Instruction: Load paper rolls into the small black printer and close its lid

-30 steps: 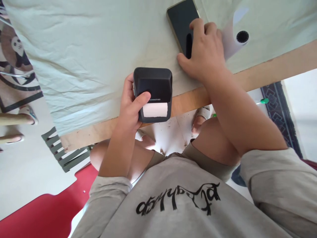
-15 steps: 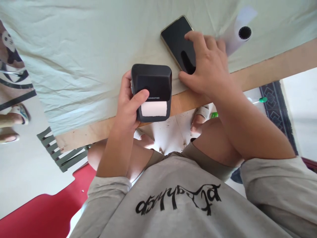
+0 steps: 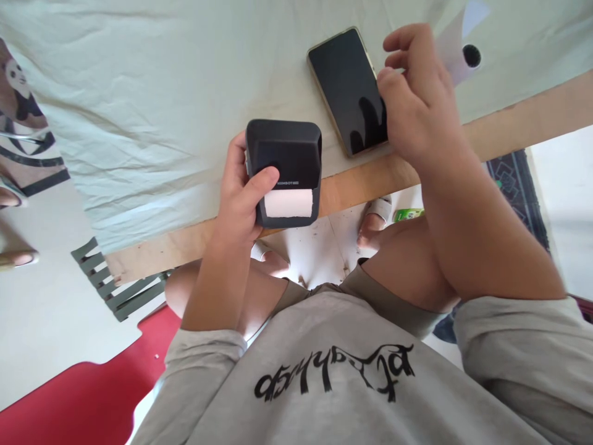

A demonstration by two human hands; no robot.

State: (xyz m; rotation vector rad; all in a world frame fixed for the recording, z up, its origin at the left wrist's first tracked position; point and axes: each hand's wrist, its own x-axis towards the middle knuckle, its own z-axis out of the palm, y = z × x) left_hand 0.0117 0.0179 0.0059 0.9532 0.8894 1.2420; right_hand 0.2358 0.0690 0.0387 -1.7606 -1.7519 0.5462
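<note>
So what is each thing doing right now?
Small black printer: held in the left hand, thumb on top, white paper showing at its slot.
Phone: screen dark, flat on the cloth-covered table.
Right hand: fingers curled, at the phone's right edge.
White paper roll: lying on the table.

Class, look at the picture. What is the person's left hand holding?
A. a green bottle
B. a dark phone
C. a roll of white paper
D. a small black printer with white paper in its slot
D: the left hand wraps the small black printer, thumb on its top, white paper showing in the slot; the phone lies on the cloth by the right hand.
</note>
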